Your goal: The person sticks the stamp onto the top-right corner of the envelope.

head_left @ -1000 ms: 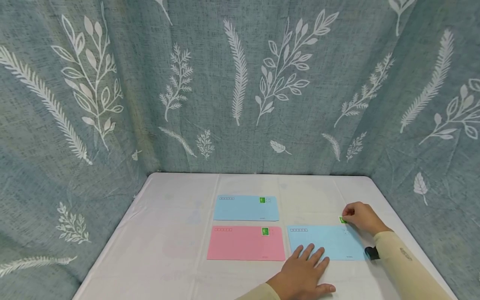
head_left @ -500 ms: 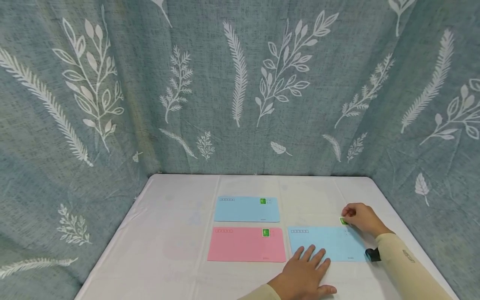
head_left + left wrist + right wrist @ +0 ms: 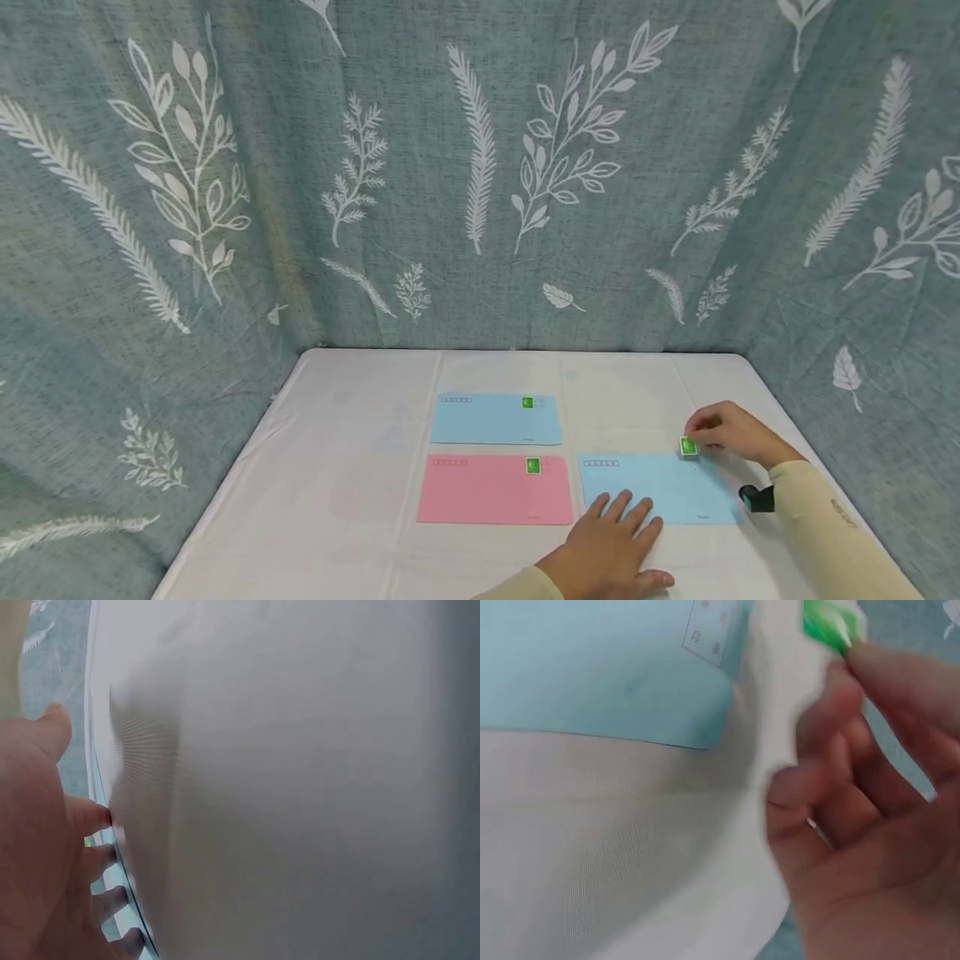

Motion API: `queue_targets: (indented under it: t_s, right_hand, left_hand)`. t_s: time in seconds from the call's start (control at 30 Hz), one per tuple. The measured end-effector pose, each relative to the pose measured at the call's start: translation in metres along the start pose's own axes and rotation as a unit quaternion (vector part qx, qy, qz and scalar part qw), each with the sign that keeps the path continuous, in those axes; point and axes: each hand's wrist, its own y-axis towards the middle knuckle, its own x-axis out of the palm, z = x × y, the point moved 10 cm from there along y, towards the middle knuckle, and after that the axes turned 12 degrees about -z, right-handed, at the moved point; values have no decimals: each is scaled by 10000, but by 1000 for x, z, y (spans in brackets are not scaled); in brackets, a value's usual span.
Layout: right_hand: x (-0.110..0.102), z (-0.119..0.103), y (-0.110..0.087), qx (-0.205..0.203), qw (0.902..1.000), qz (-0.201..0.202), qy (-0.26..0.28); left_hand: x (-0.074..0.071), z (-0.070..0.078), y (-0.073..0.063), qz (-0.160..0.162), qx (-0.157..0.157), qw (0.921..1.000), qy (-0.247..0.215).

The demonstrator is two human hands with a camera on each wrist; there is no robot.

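Observation:
Between thumb and finger, my right hand [image 3: 738, 435] pinches a green postage stamp [image 3: 688, 447] by one edge, at the upper right corner of a light blue envelope [image 3: 667, 483]. In the right wrist view the stamp [image 3: 829, 622] looks blurred, and the corner of the envelope [image 3: 607, 667] with its small printed box lies to the left. My left hand [image 3: 611, 546] is spread flat, its fingertips on the lower edge of that same envelope. The left wrist view has the left hand [image 3: 45, 847] from the side, fingers extended over the envelope's edge.
Left of this envelope lies a pink envelope [image 3: 487, 496] bearing a green stamp. Behind it is another light blue envelope [image 3: 487, 423], also stamped. All rest on a white-covered table [image 3: 322, 483], enclosed by a leaf-patterned curtain [image 3: 420, 167]. A black wrist device [image 3: 757, 498] sits by the right sleeve.
My right wrist has shifted slightly to the right. The pinched stamp has turned, so more of its green face shows, and now overlaps the envelope's upper edge. My left hand has stayed put.

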Motion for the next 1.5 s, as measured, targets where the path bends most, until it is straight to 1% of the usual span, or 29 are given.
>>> queue_targets:
  t_s: [0.07,0.13,0.2,0.27,0.33,0.4,0.5,0.6,0.67,0.73,0.83,1.0,1.17,1.37,1.5]
  right_hand:
    - [10,-5,0,-144,9990,-344,234]
    - [18,-6,-1,-202,9982,-486,294]
    - [23,-4,-2,-196,9987,-408,232]
    - [25,1,-4,-130,9996,-237,83]
    - [24,6,-4,-32,9999,-69,-72]
    - [23,9,-5,20,9998,64,-198]
    - [22,10,-7,145,9991,225,-334]
    - [23,10,-8,248,9980,385,-429]
    - [25,10,-8,332,9976,437,-416]
    - [27,8,-6,329,9977,438,-406]
    - [30,7,-5,313,9975,448,-438]
    - [24,12,-9,366,9960,659,-482]
    - [23,12,-7,247,9963,647,-504]
    - [23,16,-6,437,9945,734,-611]
    - [24,16,-7,409,9937,774,-704]
  left_hand:
    - [0,-1,1,-42,-20,10000,-54]
    - [-1,-1,2,-69,-41,9999,-123]
    - [-5,0,2,11,-24,9999,-158]
    - [-10,3,3,150,-9,9998,-100]
    - [-15,6,4,355,36,9993,81]
    - [-19,10,8,477,84,9986,226]
    - [-23,16,21,483,156,9981,356]
    - [-27,22,38,479,119,9979,418]
    - [-27,21,50,434,12,9984,371]
    - [-25,18,58,394,-132,9987,310]
    - [-21,14,67,338,-263,9988,231]
    - [-26,17,72,403,-246,9984,323]
    - [-31,15,72,377,-262,9985,292]
    - [-37,15,72,398,-271,9981,390]
    - [-40,14,72,437,-258,9981,339]
